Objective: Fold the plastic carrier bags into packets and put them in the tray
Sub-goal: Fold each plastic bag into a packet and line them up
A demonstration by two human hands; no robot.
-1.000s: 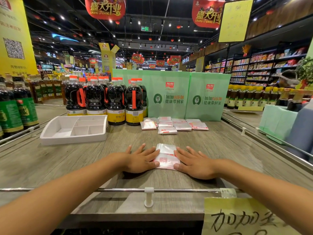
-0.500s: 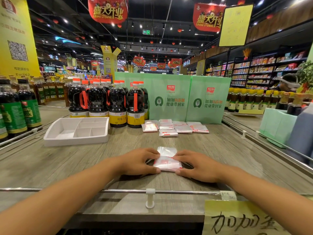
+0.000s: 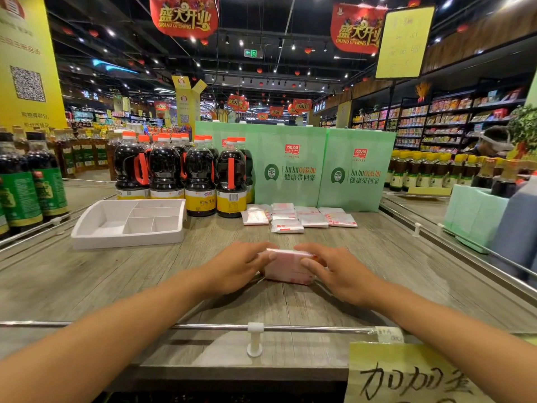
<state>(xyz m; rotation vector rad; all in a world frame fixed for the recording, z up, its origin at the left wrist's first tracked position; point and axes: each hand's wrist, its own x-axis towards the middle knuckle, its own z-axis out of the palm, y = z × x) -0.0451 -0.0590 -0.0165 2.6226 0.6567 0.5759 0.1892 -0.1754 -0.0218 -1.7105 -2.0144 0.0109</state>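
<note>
Folding bag (image 3: 290, 270) shorter than before | left hand (image 3: 235, 266), right hand (image 3: 340, 271) | fingers pinching its far edge

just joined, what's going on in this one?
A person is folding a plastic carrier bag into a packet on a wooden shop counter. The left hand and right hand grip it from either side. Further back lie more bags, in front of the green paper bags. No packet is in the white tray yet.
</note>
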